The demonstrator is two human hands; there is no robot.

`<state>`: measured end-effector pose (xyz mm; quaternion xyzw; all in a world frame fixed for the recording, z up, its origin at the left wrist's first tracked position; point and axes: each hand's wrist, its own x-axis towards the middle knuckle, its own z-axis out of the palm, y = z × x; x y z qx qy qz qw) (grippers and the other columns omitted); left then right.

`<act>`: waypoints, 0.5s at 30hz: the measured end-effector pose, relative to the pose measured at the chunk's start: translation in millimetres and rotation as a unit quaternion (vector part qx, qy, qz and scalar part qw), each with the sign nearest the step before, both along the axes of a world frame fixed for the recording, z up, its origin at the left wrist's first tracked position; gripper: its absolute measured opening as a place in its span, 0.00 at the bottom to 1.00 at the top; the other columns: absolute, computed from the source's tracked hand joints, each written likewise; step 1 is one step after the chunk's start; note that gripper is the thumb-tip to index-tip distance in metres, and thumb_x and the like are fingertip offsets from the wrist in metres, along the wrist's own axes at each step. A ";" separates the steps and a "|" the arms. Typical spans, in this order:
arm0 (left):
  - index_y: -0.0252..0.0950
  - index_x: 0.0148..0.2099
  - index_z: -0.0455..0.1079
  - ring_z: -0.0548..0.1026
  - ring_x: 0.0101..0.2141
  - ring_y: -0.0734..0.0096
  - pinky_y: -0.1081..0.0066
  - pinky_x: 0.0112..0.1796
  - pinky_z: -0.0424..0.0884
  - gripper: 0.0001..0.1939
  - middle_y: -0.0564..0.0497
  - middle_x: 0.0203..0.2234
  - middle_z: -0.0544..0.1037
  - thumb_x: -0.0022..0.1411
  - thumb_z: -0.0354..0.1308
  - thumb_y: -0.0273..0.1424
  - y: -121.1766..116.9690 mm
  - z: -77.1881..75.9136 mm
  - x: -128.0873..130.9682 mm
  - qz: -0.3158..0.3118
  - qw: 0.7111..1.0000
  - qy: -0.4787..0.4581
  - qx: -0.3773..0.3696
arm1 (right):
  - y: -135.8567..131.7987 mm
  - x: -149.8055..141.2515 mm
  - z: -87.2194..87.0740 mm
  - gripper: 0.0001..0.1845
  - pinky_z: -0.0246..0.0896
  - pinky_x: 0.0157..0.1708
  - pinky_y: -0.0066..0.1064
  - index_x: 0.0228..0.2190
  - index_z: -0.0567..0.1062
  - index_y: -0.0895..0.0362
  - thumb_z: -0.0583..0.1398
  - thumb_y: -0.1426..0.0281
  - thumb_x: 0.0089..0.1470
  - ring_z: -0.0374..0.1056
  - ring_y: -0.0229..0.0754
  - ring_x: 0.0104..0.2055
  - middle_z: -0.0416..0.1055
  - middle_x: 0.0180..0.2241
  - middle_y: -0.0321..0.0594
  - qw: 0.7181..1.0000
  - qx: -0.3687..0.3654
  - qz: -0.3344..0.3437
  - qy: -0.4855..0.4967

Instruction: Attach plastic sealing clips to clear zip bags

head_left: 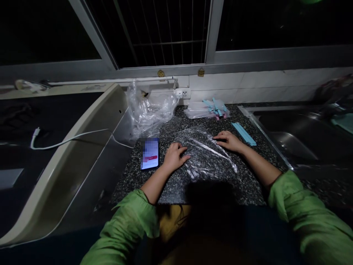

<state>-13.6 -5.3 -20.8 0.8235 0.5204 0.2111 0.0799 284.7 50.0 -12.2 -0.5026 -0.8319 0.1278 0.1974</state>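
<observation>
A clear plastic bag is spread flat over the speckled dark countertop, with bright creases running across it. At its left edge rests my left hand, thumb and forefinger apart. My right hand touches the bag's upper right edge, its fingers stretched out and not closed round anything visible. Just left of my left hand lies a phone with a lit screen. Beyond my right hand, light blue flat strips lie in a small stack.
A crumpled plastic bag sits at the back left. Near the wall socket is a pile of clear bags with blue and pink strips. A white charging cable crosses the stove on the left. A metal sink borders the right.
</observation>
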 end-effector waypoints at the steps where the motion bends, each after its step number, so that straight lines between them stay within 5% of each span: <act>1: 0.38 0.46 0.73 0.66 0.44 0.60 0.62 0.47 0.64 0.19 0.45 0.40 0.70 0.54 0.58 0.41 1.5 -1.5 -0.3 -0.004 1.000 0.005 -0.005 | 2.6 0.5 -0.9 0.13 0.56 0.47 0.37 0.38 0.77 0.55 0.60 0.67 0.48 0.64 0.44 0.43 0.71 0.37 0.43 1.000 -0.002 0.010 -0.008; 10: 0.38 0.33 0.75 0.67 0.40 0.63 0.64 0.41 0.66 0.07 0.47 0.33 0.71 0.57 0.56 0.29 7.8 -7.4 1.8 0.019 0.999 -0.030 0.016 | 6.2 0.9 -14.6 0.07 0.58 0.41 0.35 0.24 0.74 0.56 0.57 0.68 0.50 0.64 0.43 0.36 0.72 0.29 0.41 0.999 0.043 0.018 0.023; 15: 0.36 0.30 0.72 0.67 0.38 0.64 0.64 0.41 0.66 0.05 0.49 0.31 0.73 0.55 0.55 0.26 14.0 -4.3 -1.3 0.052 0.988 -0.119 0.078 | 8.3 -4.0 -5.6 0.08 0.59 0.37 0.36 0.23 0.71 0.55 0.56 0.68 0.51 0.64 0.43 0.34 0.70 0.27 0.40 0.992 0.100 0.014 0.080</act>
